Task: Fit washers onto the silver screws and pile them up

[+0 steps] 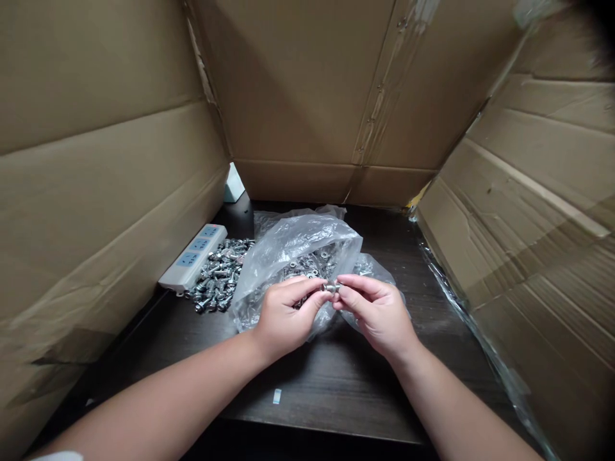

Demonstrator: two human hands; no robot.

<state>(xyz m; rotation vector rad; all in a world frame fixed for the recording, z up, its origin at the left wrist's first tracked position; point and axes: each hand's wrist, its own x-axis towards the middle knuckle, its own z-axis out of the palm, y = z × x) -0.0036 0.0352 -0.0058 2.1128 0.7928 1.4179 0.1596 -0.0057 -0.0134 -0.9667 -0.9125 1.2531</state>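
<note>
Between cardboard walls (307, 83), over a dark table (365, 400), pinches a small bolt (331, 288) in nearly closed left hand (287, 312) and right hand (382, 314), before an open plastic bag (298, 234) of washers (324, 255).

From my end of the feed, I can read no words, numbers or brands. The blue panels (197, 245) on the power strip (180, 275) carry marks too small for me to make out, and the pale slip (277, 396) on the table (346, 397) shows me nothing legible.

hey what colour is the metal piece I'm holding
Silvery grey; the metal piece shows in the head view.
</note>
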